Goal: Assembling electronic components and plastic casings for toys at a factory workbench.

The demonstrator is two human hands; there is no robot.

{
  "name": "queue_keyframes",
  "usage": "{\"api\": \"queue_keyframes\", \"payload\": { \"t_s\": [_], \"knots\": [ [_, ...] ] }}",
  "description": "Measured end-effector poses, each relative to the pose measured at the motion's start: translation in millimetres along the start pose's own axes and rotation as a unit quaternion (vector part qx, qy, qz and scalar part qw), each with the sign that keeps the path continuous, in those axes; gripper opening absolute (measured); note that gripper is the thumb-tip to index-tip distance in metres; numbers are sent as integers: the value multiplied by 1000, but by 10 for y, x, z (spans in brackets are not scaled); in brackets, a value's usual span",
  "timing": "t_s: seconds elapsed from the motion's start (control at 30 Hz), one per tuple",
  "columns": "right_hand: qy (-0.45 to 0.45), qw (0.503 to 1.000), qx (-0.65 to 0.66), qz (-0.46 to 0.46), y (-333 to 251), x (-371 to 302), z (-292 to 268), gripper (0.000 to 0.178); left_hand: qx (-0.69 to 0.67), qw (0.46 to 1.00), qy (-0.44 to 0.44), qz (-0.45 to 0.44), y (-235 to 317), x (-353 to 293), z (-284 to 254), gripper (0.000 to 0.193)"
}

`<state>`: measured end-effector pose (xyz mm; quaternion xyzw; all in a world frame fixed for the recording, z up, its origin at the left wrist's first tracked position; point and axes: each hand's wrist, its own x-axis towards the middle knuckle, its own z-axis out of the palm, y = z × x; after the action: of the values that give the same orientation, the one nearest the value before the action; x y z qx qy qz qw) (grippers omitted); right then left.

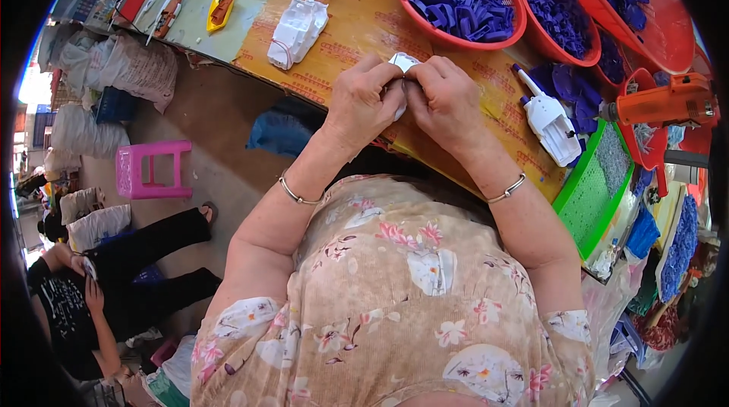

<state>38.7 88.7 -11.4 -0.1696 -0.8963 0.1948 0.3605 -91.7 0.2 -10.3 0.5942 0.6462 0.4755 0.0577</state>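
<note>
Between both hands, at the near edge of the work table (353, 46), is a small white plastic part (405, 61), mostly covered by fingers. My left hand (363, 102) pinches it from one side with thumb and forefinger. From the other side my right hand (446, 99) grips it with bent fingers, the thumbs nearly meeting. To the left lies a white toy body (301, 25) with two long prongs. On the right rests another white toy piece (550, 130) with a long nose and purple-blue tips.
Red basins of purple-blue plastic pieces (459, 1) stand at the far right, near an orange power tool (661, 100). A green tray (581, 209) sits at the right edge. A yellow toy part (221, 6) and tools (168, 16) lie far left. Beyond a pink stool (154, 169), another person (72, 308) sits.
</note>
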Motion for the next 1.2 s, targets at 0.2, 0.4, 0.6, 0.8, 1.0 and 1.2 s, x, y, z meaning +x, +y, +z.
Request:
{"api": "queue_keyframes", "payload": {
  "t_s": [0.2,0.4,0.6,0.8,1.0,1.2],
  "knots": [
    [45,998,-13,-41,-41,7,-30,18,-70,996,17,-56,81,-9,7,6],
    [62,996,27,-62,-38,0,-59,18,-82,995,-14,-53,142,11,-65,6],
    [49,982,180,21,-43,-50,-57,14,-183,974,-22,-129,159,1,-75,4],
    [8,979,196,50,-29,-77,-77,14,-122,984,-54,-118,177,2,-130,5],
    [-24,998,61,-24,-115,-28,-171,10,-37,998,-59,1,156,47,-129,5],
    [-5,971,217,101,-135,-118,-110,8,-170,970,-93,-145,191,39,-167,8]
  ]
}}
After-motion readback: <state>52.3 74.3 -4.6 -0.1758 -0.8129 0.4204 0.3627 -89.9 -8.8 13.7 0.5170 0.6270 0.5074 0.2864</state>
